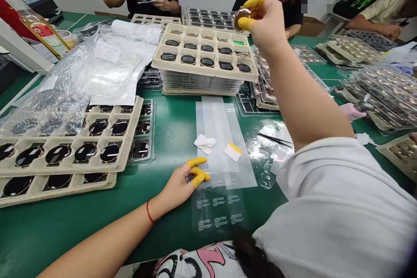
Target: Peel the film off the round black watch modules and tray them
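My right hand (265, 21), with yellow finger cots on its fingertips, is raised above the right end of a beige tray (205, 69). Between its thumb and fingers is a round, gold-coloured watch case (241, 18). My left hand (180, 184), also in yellow finger cots, rests low over the table at the upper left of a clear sheet of small printed labels (220, 213). Its thumb and a finger come together while the index finger stretches out; what they pinch, if anything, is hidden. Just beyond lie translucent strips (218, 117), a folded white paper (205, 142) and a white-and-yellow pad (233, 151).
Trays of dark-faced round watches (58, 154) stand at the left, partly under plastic wrapping (107, 69). Black tweezers (275, 139) and a pink bottle (353, 111) lie at the right, near stacked clear trays (387, 91). Several co-workers sit across the green table (163, 226).
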Motion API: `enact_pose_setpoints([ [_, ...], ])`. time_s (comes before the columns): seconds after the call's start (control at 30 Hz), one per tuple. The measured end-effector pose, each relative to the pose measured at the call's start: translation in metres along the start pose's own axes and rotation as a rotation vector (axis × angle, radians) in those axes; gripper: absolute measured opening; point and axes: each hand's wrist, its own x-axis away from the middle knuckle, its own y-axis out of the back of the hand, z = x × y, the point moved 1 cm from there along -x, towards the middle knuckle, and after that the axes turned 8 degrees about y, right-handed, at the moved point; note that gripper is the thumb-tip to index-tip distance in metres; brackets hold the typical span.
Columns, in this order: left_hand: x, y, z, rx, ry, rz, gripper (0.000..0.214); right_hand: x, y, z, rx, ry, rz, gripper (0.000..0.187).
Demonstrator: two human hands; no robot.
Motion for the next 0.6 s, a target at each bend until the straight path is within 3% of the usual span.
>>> enact_pose_setpoints([
  [0.07, 0.000, 0.000, 0.001, 0.045, -0.015, -0.016, 0.042, 0.055, -0.001, 0.053, -0.175, 0.038, 0.087, 0.025],
  [0.17, -0.002, -0.002, 0.003, 0.117, -0.076, 0.004, 0.059, 0.164, -0.013, 0.116, -0.134, 0.308, 0.397, 0.013],
  [0.2, -0.002, -0.003, 0.004, 0.132, -0.113, 0.032, 0.067, 0.200, -0.018, 0.128, -0.148, 0.371, 0.476, 0.011],
  [0.3, -0.005, -0.005, 0.007, 0.136, -0.198, 0.081, 0.075, 0.277, -0.031, 0.137, -0.175, 0.330, 0.611, 0.021],
  [0.37, -0.007, -0.004, 0.009, 0.094, -0.243, 0.041, 0.069, 0.301, -0.037, 0.133, -0.178, 0.245, 0.567, 0.027],
  [0.5, -0.009, -0.003, 0.013, -0.062, -0.357, -0.016, 0.055, 0.310, -0.043, 0.132, -0.257, 0.063, 0.466, 0.020],
  [0.6, -0.007, -0.004, 0.017, -0.125, -0.392, 0.008, 0.066, 0.312, -0.043, 0.135, -0.273, -0.086, 0.473, 0.014],
])
